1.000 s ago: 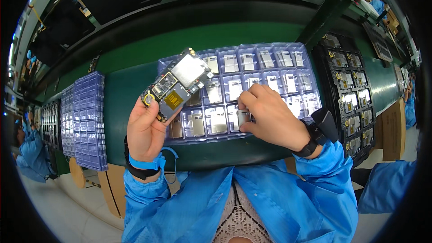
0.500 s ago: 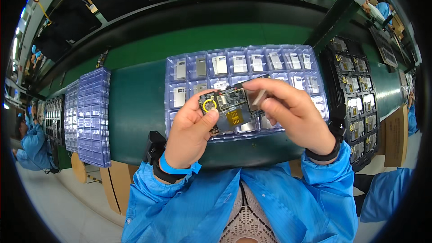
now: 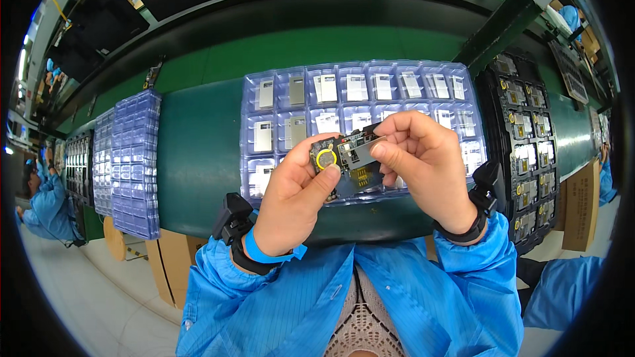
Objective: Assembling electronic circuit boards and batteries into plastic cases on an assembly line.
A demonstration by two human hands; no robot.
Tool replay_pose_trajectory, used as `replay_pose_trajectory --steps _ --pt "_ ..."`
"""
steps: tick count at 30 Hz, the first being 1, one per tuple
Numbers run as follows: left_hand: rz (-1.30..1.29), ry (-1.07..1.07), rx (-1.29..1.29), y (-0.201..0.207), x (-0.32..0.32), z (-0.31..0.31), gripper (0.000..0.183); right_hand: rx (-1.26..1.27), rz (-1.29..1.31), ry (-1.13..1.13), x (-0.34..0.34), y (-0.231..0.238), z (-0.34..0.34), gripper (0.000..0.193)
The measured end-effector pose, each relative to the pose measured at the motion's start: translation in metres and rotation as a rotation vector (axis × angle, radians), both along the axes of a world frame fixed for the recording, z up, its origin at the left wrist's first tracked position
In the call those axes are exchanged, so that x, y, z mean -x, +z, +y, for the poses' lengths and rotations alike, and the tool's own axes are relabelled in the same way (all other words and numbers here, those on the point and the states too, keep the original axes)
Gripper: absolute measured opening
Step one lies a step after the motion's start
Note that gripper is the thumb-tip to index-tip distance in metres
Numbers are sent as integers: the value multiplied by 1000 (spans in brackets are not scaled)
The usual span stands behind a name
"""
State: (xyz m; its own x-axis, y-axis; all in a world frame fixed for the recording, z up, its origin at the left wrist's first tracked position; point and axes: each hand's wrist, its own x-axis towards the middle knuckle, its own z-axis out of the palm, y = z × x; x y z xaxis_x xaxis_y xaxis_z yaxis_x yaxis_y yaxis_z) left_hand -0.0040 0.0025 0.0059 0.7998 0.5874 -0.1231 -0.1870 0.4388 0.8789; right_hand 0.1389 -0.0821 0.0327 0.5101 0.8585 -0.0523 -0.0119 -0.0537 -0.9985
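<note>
Both hands hold one circuit board (image 3: 347, 158) above the near edge of the green table (image 3: 198, 152). Left hand (image 3: 294, 198) is closed on the board's left end, thumb beside its yellow-ringed round part. Right hand (image 3: 423, 165) pinches the board's right end between thumb and fingers. Beneath the board, a clear tray (image 3: 357, 92) of metal plates lies mid-table. Black tray (image 3: 522, 145) of boards at the right edge; stacked clear trays (image 3: 132, 158) at the left.
</note>
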Motion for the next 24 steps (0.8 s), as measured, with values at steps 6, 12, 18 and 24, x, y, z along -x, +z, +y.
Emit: replay_pose_trajectory --steps 6,12,18,24 --pt "-13 14 16 -1 -1 -3 33 -3 25 -49 3 -3 1 11" --pt "-8 32 26 -1 -2 -4 34 2 33 -38 3 -5 4 11" --pt "-16 7 30 -6 -1 -3 36 -11 27 -55 4 -7 2 10" --pt "-12 17 39 -3 -3 -5 33 -45 83 -48 2 -10 1 9"
